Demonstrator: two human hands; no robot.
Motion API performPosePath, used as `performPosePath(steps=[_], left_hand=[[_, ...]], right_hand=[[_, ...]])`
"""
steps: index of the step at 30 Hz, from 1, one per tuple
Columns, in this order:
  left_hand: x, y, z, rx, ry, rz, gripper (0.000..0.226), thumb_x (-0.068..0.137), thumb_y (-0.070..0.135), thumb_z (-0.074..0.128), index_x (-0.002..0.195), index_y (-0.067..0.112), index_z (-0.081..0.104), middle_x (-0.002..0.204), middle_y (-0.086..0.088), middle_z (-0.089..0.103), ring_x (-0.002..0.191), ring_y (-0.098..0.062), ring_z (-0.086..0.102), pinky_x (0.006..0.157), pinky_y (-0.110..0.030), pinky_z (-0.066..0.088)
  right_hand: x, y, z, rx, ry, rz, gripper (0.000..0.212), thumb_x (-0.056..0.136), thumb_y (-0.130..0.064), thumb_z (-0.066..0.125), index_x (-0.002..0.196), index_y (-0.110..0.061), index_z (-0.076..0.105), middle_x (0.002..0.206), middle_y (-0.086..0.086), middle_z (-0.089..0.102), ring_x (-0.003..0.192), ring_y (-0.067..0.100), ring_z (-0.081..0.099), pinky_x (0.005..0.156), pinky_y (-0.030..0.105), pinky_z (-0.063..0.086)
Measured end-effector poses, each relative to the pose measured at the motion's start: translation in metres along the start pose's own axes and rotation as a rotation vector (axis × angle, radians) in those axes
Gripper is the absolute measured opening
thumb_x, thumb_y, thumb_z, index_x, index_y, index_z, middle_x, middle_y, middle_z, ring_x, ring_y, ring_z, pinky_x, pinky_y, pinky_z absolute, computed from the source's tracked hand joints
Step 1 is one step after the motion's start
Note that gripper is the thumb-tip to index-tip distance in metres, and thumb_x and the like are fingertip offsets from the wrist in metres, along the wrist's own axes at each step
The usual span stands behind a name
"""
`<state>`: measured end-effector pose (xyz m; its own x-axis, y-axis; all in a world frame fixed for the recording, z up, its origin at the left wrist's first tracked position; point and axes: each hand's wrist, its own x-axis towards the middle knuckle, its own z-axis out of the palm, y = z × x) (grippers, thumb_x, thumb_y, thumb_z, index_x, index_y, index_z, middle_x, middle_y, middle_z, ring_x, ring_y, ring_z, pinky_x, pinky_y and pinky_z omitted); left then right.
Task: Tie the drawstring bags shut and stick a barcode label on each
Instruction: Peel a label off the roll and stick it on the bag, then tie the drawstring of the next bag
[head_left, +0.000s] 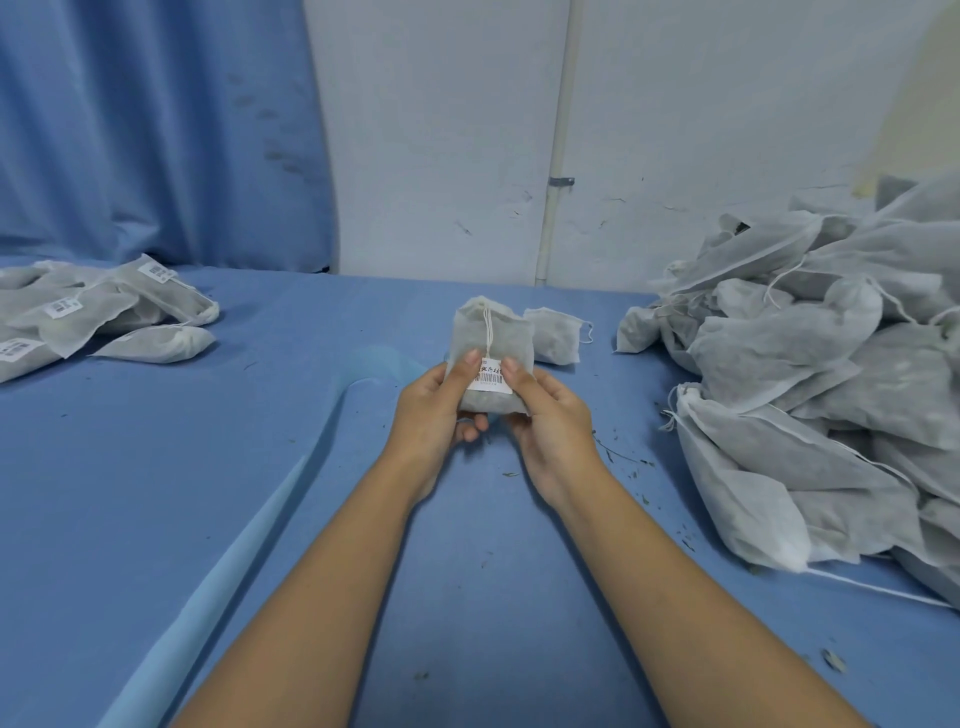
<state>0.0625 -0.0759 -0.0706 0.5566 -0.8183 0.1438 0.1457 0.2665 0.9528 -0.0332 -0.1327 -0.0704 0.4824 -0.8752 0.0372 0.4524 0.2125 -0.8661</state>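
Holding it up close: left hand (439, 410) and right hand (553, 421) grip the drawstring bag (509, 338) between them, equally near, both thumbs pressing the barcode label (488, 383) onto its lower face. The bag stands upright, neck gathered, cord hanging down its front. Beyond, the labelled pile (104, 317) lies far left, so the left hand looks better placed for the drop. The unlabelled heap (810, 384) waits on the right.

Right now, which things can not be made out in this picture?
Head view:
- Barcode label on the held bag: print too small, ends covered by thumbs of left hand and right hand.
- Drawstring knot: too small to judge.
- Right pile: cut off by the right edge.
- Labelled bags: cut off by the left edge.
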Motion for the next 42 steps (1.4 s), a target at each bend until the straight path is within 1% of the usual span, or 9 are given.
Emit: performPosePath(steps=[13, 15, 18, 21, 25, 29, 33, 36, 42], left_hand=[[-0.003, 0.008, -0.01, 0.195, 0.07, -0.025, 0.031, 0.093, 0.036, 0.057, 0.078, 0.009, 0.06, 0.043, 0.0, 0.046, 0.035, -0.01, 0.036, 0.034, -0.016, 0.03], [0.001, 0.017, -0.01, -0.194, 0.121, -0.014, 0.022, 0.094, 0.031, 0.056, 0.098, 0.01, 0.06, 0.075, 0.0, 0.062, 0.058, -0.007, 0.057, 0.05, -0.016, 0.049], [0.008, 0.026, -0.015, -0.54, 0.114, 0.029, 0.081, 0.085, 0.036, 0.061, 0.15, 0.016, 0.016, 0.144, 0.01, 0.038, 0.125, -0.01, 0.05, 0.09, -0.032, 0.053], [0.004, 0.025, -0.013, -0.503, 0.133, 0.013, 0.092, 0.089, 0.022, 0.06, 0.151, 0.012, -0.006, 0.155, 0.008, 0.026, 0.13, -0.012, 0.047, 0.09, -0.037, 0.053], [0.004, 0.021, -0.006, -0.474, 0.113, 0.001, 0.057, 0.094, 0.018, 0.057, 0.144, 0.007, 0.031, 0.138, 0.001, 0.053, 0.107, -0.018, 0.066, 0.088, -0.035, 0.055], [0.01, 0.025, 0.009, -0.26, 0.064, 0.007, 0.017, 0.096, 0.019, 0.051, 0.106, 0.01, 0.062, 0.094, -0.003, 0.074, 0.074, -0.014, 0.069, 0.063, -0.02, 0.054], [0.026, 0.026, 0.025, -0.13, 0.095, 0.022, 0.021, 0.098, 0.013, 0.044, 0.094, 0.012, 0.065, 0.07, 0.001, 0.072, 0.057, -0.008, 0.063, 0.06, -0.018, 0.05], [0.041, 0.026, 0.031, -0.125, 0.105, 0.042, 0.022, 0.097, 0.012, 0.044, 0.092, 0.012, 0.066, 0.067, 0.001, 0.071, 0.056, -0.01, 0.062, 0.062, -0.021, 0.05], [0.054, 0.024, 0.035, -0.198, 0.102, 0.048, 0.023, 0.097, 0.011, 0.043, 0.091, 0.011, 0.065, 0.065, 0.0, 0.07, 0.056, -0.011, 0.063, 0.058, -0.019, 0.05]], right_hand=[[0.003, 0.0, -0.003, -0.02, 0.063, -0.002, 0.012, 0.092, -0.019, 0.061, 0.088, -0.011, 0.069, 0.084, 0.002, 0.07, 0.078, 0.013, 0.064, 0.071, 0.022, 0.054], [0.004, -0.001, -0.004, -0.057, 0.102, 0.022, 0.008, 0.09, -0.022, 0.064, 0.087, -0.016, 0.068, 0.083, -0.004, 0.07, 0.075, 0.01, 0.059, 0.065, 0.018, 0.049], [0.005, 0.0, -0.009, -0.101, 0.102, 0.029, 0.006, 0.09, -0.015, 0.063, 0.089, -0.017, 0.069, 0.083, -0.001, 0.067, 0.075, 0.011, 0.056, 0.062, 0.017, 0.046], [0.005, 0.001, -0.01, -0.139, 0.091, 0.015, 0.013, 0.091, -0.007, 0.06, 0.092, -0.015, 0.069, 0.084, 0.001, 0.066, 0.074, 0.01, 0.057, 0.062, 0.016, 0.048], [0.011, 0.003, -0.01, -0.326, 0.13, -0.082, 0.018, 0.093, -0.004, 0.053, 0.099, -0.012, 0.068, 0.091, 0.001, 0.067, 0.074, 0.008, 0.058, 0.063, 0.014, 0.047], [0.029, 0.0, -0.017, -0.902, 0.225, -0.293, 0.026, 0.091, -0.002, 0.047, 0.108, -0.01, 0.065, 0.115, 0.0, 0.057, 0.092, 0.009, 0.054, 0.065, 0.009, 0.034], [0.059, -0.002, -0.029, -1.482, 0.163, -0.335, 0.033, 0.094, -0.009, 0.045, 0.124, -0.012, 0.057, 0.154, 0.0, 0.027, 0.134, 0.023, 0.024, 0.093, 0.025, 0.033], [0.078, -0.002, -0.034, -1.68, 0.069, -0.27, 0.032, 0.095, -0.017, 0.044, 0.124, -0.014, 0.058, 0.16, -0.004, 0.009, 0.142, 0.026, 0.009, 0.107, 0.04, 0.031], [0.092, 0.003, -0.039, -1.807, 0.017, -0.198, 0.043, 0.099, -0.021, 0.033, 0.141, -0.015, 0.042, 0.161, -0.004, 0.01, 0.145, 0.025, 0.006, 0.112, 0.038, 0.02]])
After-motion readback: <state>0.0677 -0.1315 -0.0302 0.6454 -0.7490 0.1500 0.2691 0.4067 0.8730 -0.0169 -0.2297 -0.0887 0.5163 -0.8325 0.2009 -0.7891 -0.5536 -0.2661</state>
